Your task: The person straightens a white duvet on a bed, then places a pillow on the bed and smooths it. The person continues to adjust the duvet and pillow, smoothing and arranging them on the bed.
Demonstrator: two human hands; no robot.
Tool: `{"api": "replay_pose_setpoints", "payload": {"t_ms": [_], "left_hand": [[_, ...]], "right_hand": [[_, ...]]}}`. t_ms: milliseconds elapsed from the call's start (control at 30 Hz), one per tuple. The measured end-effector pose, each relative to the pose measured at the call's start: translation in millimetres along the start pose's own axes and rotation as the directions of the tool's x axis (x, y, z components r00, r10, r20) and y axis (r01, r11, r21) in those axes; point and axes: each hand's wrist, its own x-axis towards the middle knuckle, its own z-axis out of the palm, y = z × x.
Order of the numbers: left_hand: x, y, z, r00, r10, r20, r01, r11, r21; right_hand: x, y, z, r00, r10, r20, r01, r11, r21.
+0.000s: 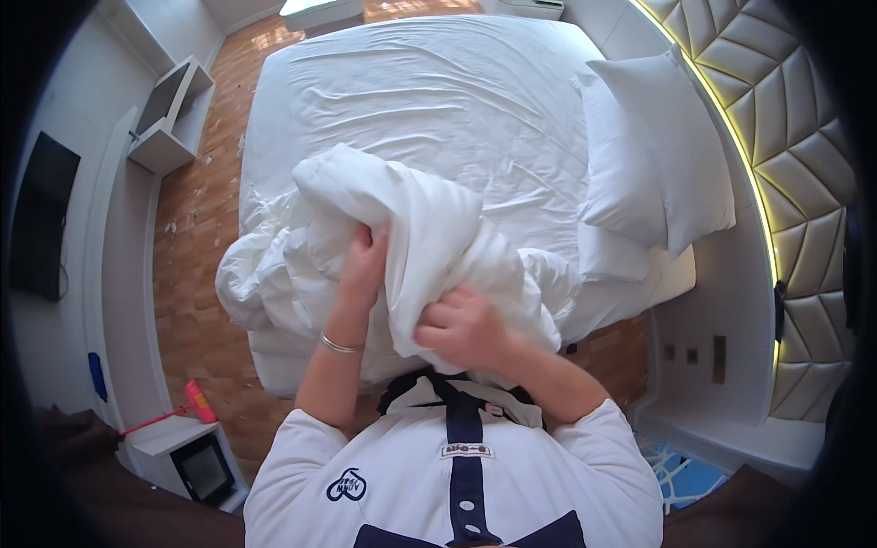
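Note:
A bunched white duvet (429, 219) is gathered up in front of me at the near side of the bed. My left hand (365, 260) is at its left part, the fingertips tucked into a fold and partly hidden by the cloth. To the right and a little nearer, my right hand (459, 327) is closed in a fist on the duvet's edge. Loose folds of the duvet spread left and right over the mattress. Beyond it, a wrinkled white fitted sheet (429, 100) covers the bed.
Two white pillows (662, 151) lean at the right by the padded headboard wall (795, 119). On the left are a wall television (44, 215), a white shelf unit (174, 119) and a red broom (196, 402) by a small cabinet (187, 457). Wooden floor (196, 265) runs along the bed's left side.

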Motion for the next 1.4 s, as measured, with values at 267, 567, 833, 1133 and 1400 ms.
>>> {"api": "replay_pose_setpoints", "payload": {"t_ms": [267, 567, 833, 1133, 1400], "left_hand": [[-91.9, -163.6, 74.8, 0.847, -0.454, -0.275, 0.526, 0.643, 0.557], [-142.2, -112.7, 139.4, 0.793, -0.429, -0.434, 0.384, 0.903, -0.192], [-143.3, -104.9, 133.4, 0.790, -0.244, -0.562, 0.254, 0.965, -0.063], [-23.5, 41.0, 58.7, 0.815, 0.186, -0.548, -0.467, 0.771, -0.433], [5.9, -62.8, 104.3, 0.940, 0.245, -0.239, -0.048, 0.785, 0.618]], "right_hand": [[-213.9, 87.7, 52.4, 0.500, 0.446, 0.742, -0.803, -0.081, 0.590], [-182.3, 173.2, 98.1, 0.145, 0.305, 0.941, -0.646, -0.692, 0.323], [35.0, 129.5, -51.8, 0.905, 0.361, 0.223, -0.232, -0.021, 0.973], [-72.0, 201.4, 10.0, 0.836, 0.500, 0.225, -0.545, 0.707, 0.451], [-284.9, 156.4, 92.4, 0.184, 0.583, 0.792, -0.969, -0.029, 0.246]]}}
